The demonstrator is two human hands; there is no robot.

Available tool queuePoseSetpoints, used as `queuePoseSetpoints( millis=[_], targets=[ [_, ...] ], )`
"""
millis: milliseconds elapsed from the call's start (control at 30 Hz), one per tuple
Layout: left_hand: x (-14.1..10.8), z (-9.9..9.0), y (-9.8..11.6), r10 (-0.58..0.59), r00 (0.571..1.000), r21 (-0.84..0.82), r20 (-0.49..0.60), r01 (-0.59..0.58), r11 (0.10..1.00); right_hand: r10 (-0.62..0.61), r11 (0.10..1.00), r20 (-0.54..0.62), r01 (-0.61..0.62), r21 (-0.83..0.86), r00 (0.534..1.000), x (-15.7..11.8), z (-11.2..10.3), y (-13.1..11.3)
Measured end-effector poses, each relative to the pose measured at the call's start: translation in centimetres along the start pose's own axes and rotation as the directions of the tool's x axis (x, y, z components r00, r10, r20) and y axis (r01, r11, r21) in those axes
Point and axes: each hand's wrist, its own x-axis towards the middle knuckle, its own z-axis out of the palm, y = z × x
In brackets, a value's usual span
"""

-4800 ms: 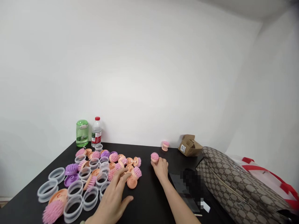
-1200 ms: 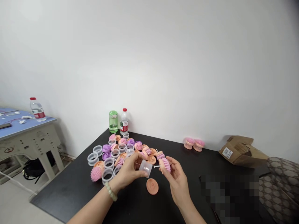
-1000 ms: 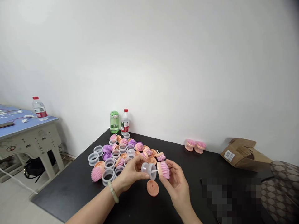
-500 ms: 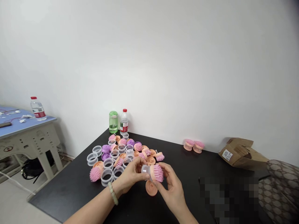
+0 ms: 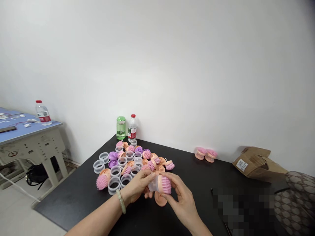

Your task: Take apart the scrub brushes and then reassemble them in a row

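Clear cup point(image 5: 153, 184) and pink-bristled brush head point(image 5: 165, 184), apart a second ago, now meet above the bench point(image 5: 197, 182). Left hand point(image 5: 137, 187) pinches the cup; right hand point(image 5: 182, 202) grips the brush head between thumb and fingers. Two parts paired, by my reading; peach disc point(image 5: 161, 200) lies on the bench below, unjoined. Fingers cover part of the seam, so full seating can't be confirmed.

There are two hands point(image 5: 136, 190), two red-capped water bottles point(image 5: 132, 131), one green bottle point(image 5: 120, 128), one cardboard box point(image 5: 256, 167), two purple brush heads point(image 5: 113, 155), over ten pink brush heads point(image 5: 166, 185), over ten clear rings point(image 5: 152, 186).
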Motion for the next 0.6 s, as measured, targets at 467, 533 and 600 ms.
queuePoseSetpoints(
  millis=[467, 533, 600],
  targets=[
    [-0.3, 0.2, -0.1, 0.091, 0.996, 0.037, -0.016, -0.091, 0.995, -0.011, 0.988, -0.032, 0.006, -0.156, 0.999, 0.1, -0.3, 0.4],
    [-0.3, 0.0, -0.1, 0.182, 0.983, 0.024, -0.003, -0.181, 0.983, 0.122, 0.985, -0.070, -0.130, -0.117, 0.990, -0.1, 0.0, 0.9],
    [-0.3, -0.1, 0.0, 0.241, 0.969, 0.008, 0.043, -0.242, 0.970, 0.244, 0.969, -0.050, -0.245, -0.022, 0.969, 0.0, 0.2, 1.0]
  ],
)
